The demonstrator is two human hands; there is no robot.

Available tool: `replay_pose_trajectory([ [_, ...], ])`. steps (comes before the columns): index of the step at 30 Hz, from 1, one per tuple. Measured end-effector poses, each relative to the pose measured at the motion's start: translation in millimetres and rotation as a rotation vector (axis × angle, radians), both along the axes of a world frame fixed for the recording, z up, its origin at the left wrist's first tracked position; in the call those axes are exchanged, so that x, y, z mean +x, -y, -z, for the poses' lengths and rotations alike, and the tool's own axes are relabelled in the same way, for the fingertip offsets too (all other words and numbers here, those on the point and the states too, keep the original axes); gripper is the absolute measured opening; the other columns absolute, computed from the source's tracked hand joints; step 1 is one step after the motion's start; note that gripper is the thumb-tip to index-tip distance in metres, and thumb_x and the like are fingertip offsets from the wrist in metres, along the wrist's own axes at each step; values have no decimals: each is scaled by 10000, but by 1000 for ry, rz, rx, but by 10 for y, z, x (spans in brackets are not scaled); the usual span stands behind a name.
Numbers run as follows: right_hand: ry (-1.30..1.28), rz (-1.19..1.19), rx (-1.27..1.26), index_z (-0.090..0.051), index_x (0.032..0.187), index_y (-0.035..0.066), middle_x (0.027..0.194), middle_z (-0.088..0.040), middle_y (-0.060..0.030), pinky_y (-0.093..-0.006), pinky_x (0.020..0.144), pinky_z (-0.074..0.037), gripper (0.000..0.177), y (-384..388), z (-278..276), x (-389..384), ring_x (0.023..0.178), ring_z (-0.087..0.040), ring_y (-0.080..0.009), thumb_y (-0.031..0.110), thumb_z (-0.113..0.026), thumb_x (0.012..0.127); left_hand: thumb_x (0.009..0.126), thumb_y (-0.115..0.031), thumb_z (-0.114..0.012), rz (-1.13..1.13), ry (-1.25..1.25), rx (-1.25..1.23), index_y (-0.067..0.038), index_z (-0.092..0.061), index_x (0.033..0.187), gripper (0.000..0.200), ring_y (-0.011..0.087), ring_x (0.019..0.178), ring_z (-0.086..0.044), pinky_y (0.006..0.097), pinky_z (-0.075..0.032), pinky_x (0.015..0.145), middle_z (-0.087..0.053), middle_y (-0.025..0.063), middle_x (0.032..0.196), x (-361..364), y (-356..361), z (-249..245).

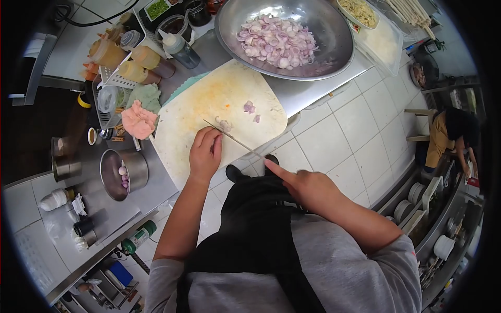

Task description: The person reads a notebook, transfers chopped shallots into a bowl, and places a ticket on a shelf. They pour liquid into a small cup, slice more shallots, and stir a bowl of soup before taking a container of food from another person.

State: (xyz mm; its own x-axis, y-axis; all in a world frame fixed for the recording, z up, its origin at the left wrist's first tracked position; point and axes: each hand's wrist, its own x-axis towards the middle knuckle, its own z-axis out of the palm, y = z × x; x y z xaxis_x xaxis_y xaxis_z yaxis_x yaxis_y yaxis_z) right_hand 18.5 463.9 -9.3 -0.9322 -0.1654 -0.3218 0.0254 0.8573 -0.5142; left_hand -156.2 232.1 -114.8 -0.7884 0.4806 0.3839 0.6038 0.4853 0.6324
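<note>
My right hand (pixel 312 189) is closed around the handle of a knife (pixel 241 143), its index finger stretched along the top. The thin blade points up and left over a worn white cutting board (pixel 180 138). Close beside the blade, my left hand (pixel 204 156) rests on the board with curled fingers; whatever lies under the fingertips is hidden. Sliced shallot (pixel 225 124) sits just across the blade from those fingers. A few more shallot pieces (pixel 249 107) lie farther right on the board. Beyond it, a large steel bowl (pixel 334 47) contains a heap of sliced shallots (pixel 276 41).
Left of the board stands a steel pot (pixel 138 169) with several whole shallots inside. A pink cloth (pixel 139 119), sauce bottles (pixel 180 49) and a white basket (pixel 112 73) crowd the back left. Another person (pixel 449 135) bends over shelves at far right.
</note>
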Motion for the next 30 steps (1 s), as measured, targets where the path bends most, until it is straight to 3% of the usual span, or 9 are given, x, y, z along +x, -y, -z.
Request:
replay_pose_trajectory([
  [3,119,-19,18,-283,1583,311,664,-637,-158,-439,490,-531,742,-9,-65,68,546,-654,-313,127,-571,923,889,-11,-695,3,-54,3,-29,-675,1005,119,242,792,-662,304,-552,630,-649,115,1038,-17,26,35],
  [6,108,17,3,-271,1585,319,659,-634,-155,-443,501,-535,742,55,200,7,545,-653,-314,143,-576,932,890,-9,-694,32,-115,-5,-28,-675,1001,115,242,798,-665,305,-554,641,-649,117,1037,-21,19,15],
  [8,8,25,-34,-256,1588,323,648,-631,-152,-444,509,-539,745,86,288,-81,547,-654,-317,155,-582,940,865,25,-701,16,-22,-8,-22,-665,991,139,284,883,-664,342,-550,761,-658,136,1025,-2,14,-15],
  [15,55,14,-49,-236,1592,327,651,-628,-153,-446,514,-544,757,36,254,-15,540,-646,-327,163,-590,943,863,22,-705,-43,74,22,-23,-666,991,141,282,866,-665,346,-550,756,-655,133,1020,31,-10,-22],
  [18,14,18,-39,-237,1591,328,657,-630,-156,-446,513,-543,767,27,129,40,538,-646,-323,162,-595,934,863,24,-707,-14,-8,-2,-20,-666,990,140,276,852,-665,337,-550,741,-653,130,1023,1,15,-13],
  [20,79,-1,-22,-237,1591,329,664,-635,-161,-452,517,-545,776,-27,-50,113,550,-654,-327,164,-600,925,880,-26,-712,-15,-66,-14,-35,-673,991,118,238,794,-663,306,-554,621,-647,109,1040,-9,23,22],
  [21,80,-1,-22,-237,1591,329,664,-635,-161,-452,517,-545,776,-23,-63,123,550,-654,-327,164,-600,925,880,-26,-712,-16,-65,-14,-35,-673,991,118,238,794,-663,306,-554,621,-647,109,1040,-13,22,24],
  [27,29,29,-28,-254,1587,322,654,-623,-150,-442,506,-538,777,105,209,-26,541,-646,-317,148,-607,917,876,-16,-708,7,-78,10,-37,-673,997,127,246,799,-664,315,-554,642,-650,109,1035,-2,14,14],
  [30,-44,38,-29,-258,1586,322,660,-631,-149,-442,503,-534,770,99,187,-45,541,-646,-318,158,-608,920,872,16,-703,-22,48,1,-7,-668,982,118,268,855,-666,328,-554,716,-651,133,1028,7,17,12],
])
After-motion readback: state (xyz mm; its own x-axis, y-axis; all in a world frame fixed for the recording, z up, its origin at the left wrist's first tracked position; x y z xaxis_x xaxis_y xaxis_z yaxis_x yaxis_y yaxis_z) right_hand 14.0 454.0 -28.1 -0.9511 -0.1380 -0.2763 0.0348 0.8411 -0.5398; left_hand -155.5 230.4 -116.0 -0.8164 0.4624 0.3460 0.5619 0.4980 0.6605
